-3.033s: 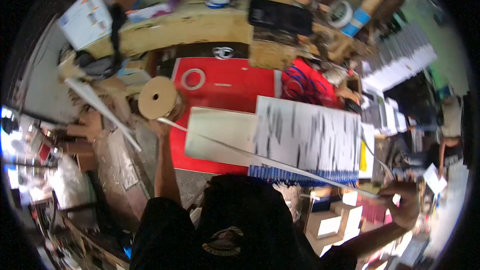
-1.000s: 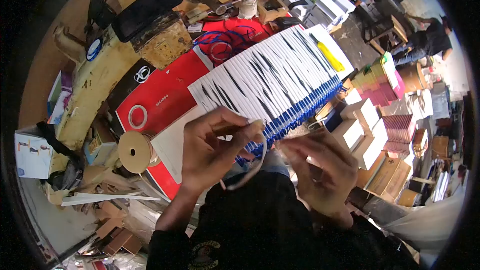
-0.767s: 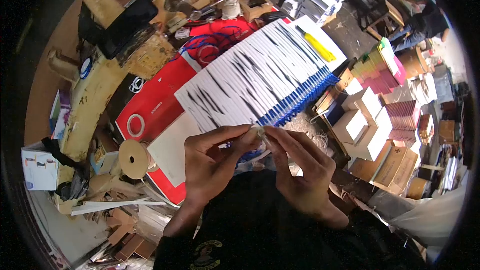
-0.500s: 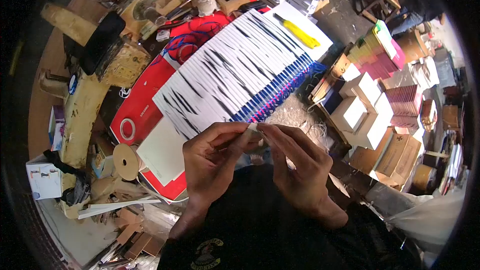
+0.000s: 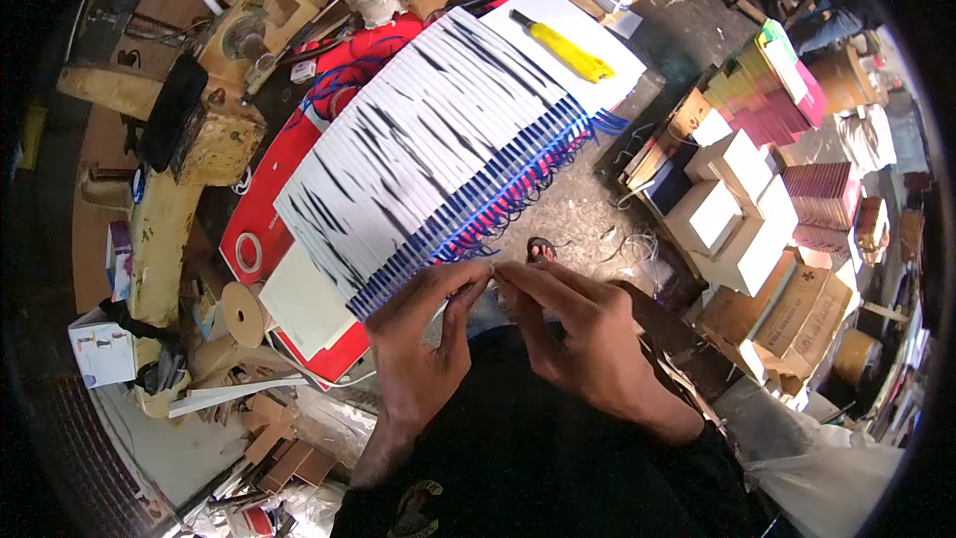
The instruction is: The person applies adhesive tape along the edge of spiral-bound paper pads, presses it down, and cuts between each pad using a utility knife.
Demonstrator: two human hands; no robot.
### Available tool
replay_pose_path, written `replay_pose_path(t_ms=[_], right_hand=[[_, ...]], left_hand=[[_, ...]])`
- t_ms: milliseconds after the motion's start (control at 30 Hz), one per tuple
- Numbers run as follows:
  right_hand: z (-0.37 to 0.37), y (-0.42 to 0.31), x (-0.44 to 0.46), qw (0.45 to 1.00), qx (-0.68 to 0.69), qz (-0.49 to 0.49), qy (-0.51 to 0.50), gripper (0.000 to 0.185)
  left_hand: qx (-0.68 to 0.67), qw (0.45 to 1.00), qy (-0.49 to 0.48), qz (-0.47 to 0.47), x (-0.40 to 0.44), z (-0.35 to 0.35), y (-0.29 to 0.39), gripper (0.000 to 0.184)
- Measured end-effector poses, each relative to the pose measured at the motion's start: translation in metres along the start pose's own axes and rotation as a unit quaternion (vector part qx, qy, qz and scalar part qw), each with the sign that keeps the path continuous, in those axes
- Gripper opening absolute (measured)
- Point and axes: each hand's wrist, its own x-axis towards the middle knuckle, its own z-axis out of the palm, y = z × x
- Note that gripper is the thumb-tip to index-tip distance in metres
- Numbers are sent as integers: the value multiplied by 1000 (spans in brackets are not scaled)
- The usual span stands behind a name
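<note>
My left hand (image 5: 423, 339) and my right hand (image 5: 583, 339) meet fingertip to fingertip in front of my chest. Both are closed in a pinch on something too small and too covered by the fingers to name. Just beyond them lies a long row of white paper blocks (image 5: 408, 139) packed side by side, with black streaks across their edges. Blue strips and loose blue strands (image 5: 498, 204) run along the side nearest my hands. A yellow-handled tool (image 5: 571, 50) with a dark tip rests on a white sheet (image 5: 607, 90) at the far end.
Red board (image 5: 261, 194) under the row carries a tape roll (image 5: 248, 252) and cream sheets (image 5: 311, 309). A cardboard spool (image 5: 245, 315) sits at the left, near a worn machine (image 5: 214, 139). White boxes (image 5: 732, 204) and a brown carton (image 5: 802, 314) stand to the right.
The view has shifted, and the row now sits farther left and closer to my left hand. The small white piece seen earlier between my fingertips is now mostly hidden.
</note>
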Motion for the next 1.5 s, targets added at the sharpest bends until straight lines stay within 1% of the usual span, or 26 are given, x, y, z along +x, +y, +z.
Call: replay_pose_path(t_ms=[33, 67, 133, 167, 233, 267, 300, 367, 400, 433, 467, 500, 533, 567, 633, 667, 867, 967, 1033, 1067, 1100, 1167, 1300, 1367, 1433, 1500], right_hand=[[-7, 2, 1, 999, 23, 29, -29, 43], [-13, 5, 2, 995, 47, 59, -58, 40], [-18, 19, 2, 991, 92, 91, -39, 35], [-18, 28, 1, 983, 135, 120, -23, 30], [-11, 51, -4, 985, 112, 131, -11, 29], [-3, 66, -8, 986, 88, 142, -4, 28], [11, 94, -18, 986, 88, 143, -2, 28], [33, 153, -41, 973, -40, 183, -134, 29], [28, 160, -44, 973, -40, 185, -132, 29], [24, 165, -47, 947, -75, 228, -216, 26], [20, 170, -46, 910, -111, 267, -297, 24], [9, 162, -36, 910, -111, 266, -298, 24], [-8, 149, -28, 961, -33, 235, -143, 23], [-27, 131, -16, 980, 45, 195, 16, 22], [-61, 98, 9, 966, 161, 198, 35, 29], [-67, 84, 17, 969, 145, 187, 68, 24], [-76, 91, 35, 979, 125, 141, 72, 14], [-76, 115, 50, 982, 103, 132, 89, 13], [-78, 140, 70, 973, 135, 144, 123, 10], [-85, 148, 80, 955, 180, 217, 90, 12], [-88, 158, 89, 955, 180, 217, 91, 12], [-92, 180, 106, 968, 129, 214, -4, 21], [-94, 204, 130, 978, 133, 160, -27, 19], [-97, 211, 137, 976, 125, 174, -46, 17], [-97, 222, 139, 975, 174, 119, -65, 12], [-99, 219, 142, 970, 179, 139, -86, 11]], left_hand=[[74, 996, 7, 46, 0, 2, 1, 9], [74, 996, 4, 46, -1, 3, 1, 9], [-35, 997, -44, -58, -4, 7, -2, 11], [-34, 997, -46, -57, -3, 12, -2, 11], [-212, 977, -25, -25, 1, 21, -3, 15], [-358, 931, -28, -58, 0, 24, -3, 21], [-357, 932, -31, -58, 1, 24, -4, 21], [-464, 883, 20, -69, 6, 22, -7, 24], [-517, 848, 72, -88, 17, 26, 8, 16], [-517, 849, 71, -89, 22, 25, 6, 16], [-377, 922, 47, -81, 27, 21, 3, 19], [-227, 971, 22, -72, 32, 20, 1, 25], [-125, 990, 3, -57, 38, 30, 3, 29], [-126, 990, 3, -58, 43, 39, 3, 29], [-13, 994, -93, -56, 49, 55, 1, 42], [-12, 994, -94, -55, 52, 65, 1, 42], [-69, 997, -46, 1, 75, 104, -1, 59], [-69, 994, -50, -72, 92, 112, -7, 39], [-126, 986, -31, -104, 100, 116, -31, 20], [-79, 992, -35, -94, 107, 115, -37, 19], [-30, 995, -40, -86, 114, 116, -42, 18], [-19, 996, -19, -85, 129, 122, -39, 17], [-8, 994, 41, -100, 145, 134, -53, 11], [5, 994, 42, -101, 147, 136, -56, 11], [19, 993, 41, -105, 148, 138, -55, 11], [-11, 991, 60, -117, 148, 141, -53, 16]])
